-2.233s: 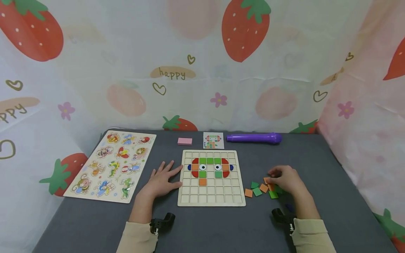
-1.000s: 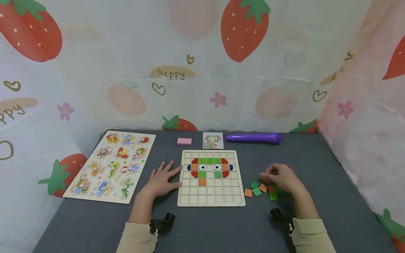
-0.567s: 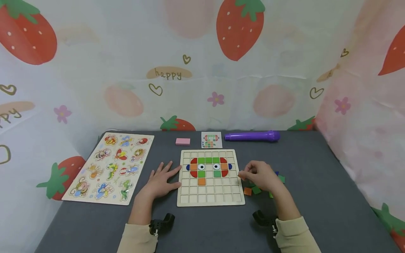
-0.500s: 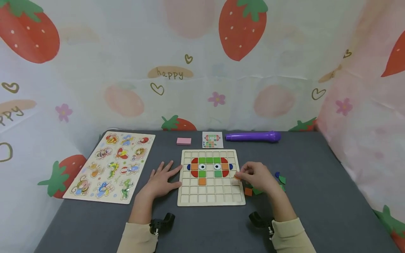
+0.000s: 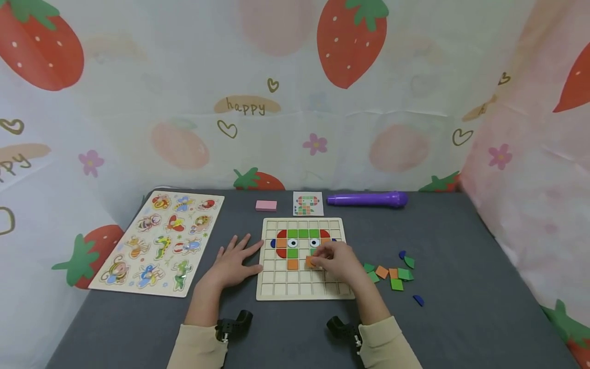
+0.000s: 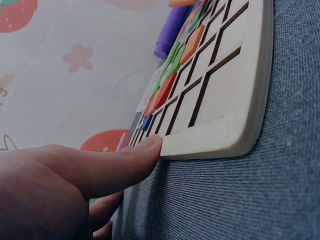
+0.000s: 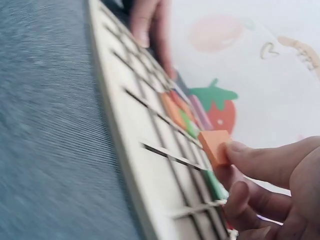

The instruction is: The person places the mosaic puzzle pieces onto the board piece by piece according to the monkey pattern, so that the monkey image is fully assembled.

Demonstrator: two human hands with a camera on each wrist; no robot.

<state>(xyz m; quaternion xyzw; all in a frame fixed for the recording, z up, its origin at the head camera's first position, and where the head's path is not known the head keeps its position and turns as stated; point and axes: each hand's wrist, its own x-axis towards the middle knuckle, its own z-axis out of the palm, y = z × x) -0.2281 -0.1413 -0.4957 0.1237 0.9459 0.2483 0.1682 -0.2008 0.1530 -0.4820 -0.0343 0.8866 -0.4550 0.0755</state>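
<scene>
A pale wooden grid board [image 5: 281,292] lies mid-table, its upper cells filled with red, green, orange, blue and eye tiles. One orange tile [image 5: 292,264] sits alone in the row below them. Over the board, my right hand [image 5: 338,262] pinches another orange square tile [image 7: 215,146] between thumb and fingers, close above the cells just right of that lone tile. My left hand [image 5: 235,264] lies spread flat on the table, its thumb [image 6: 145,147] touching the board's left edge. The right hand hides part of the board's right side.
Loose green, orange and blue tiles [image 5: 397,284] lie right of the board. Behind it are a pink block [image 5: 266,206], a pattern card [image 5: 308,204] and a purple microphone-shaped stick [image 5: 367,199]. An insect picture board [image 5: 156,246] lies at left.
My right hand picked an orange tile from the loose pile and carried it left over the board. The left hand has stayed at the board's edge.
</scene>
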